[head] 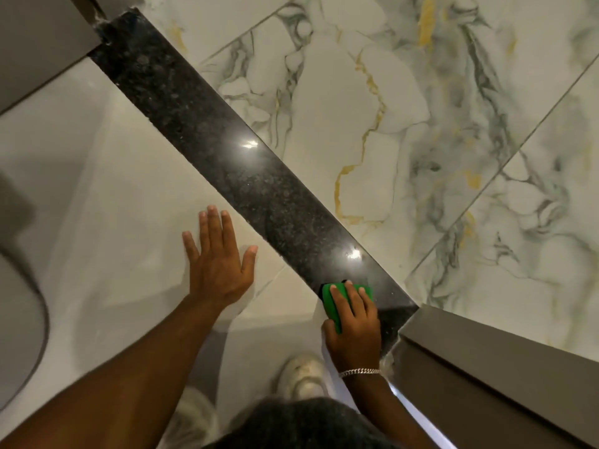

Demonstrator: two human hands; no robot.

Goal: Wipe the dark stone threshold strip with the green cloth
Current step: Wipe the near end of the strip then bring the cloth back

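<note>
The dark speckled stone threshold strip (227,150) runs diagonally from the top left to the lower right of the floor. My right hand (355,325) presses the green cloth (334,299) flat onto the strip's near end, beside the door frame; fingers cover most of the cloth. My left hand (217,257) lies flat with fingers spread on the pale floor tile just left of the strip, holding nothing.
A grey door frame post (492,361) stands at the strip's lower right end and another (42,37) at its top left end. Marbled tiles with gold veins (421,124) lie beyond the strip. A white shoe (301,377) and a rounded white fixture (19,335) are near.
</note>
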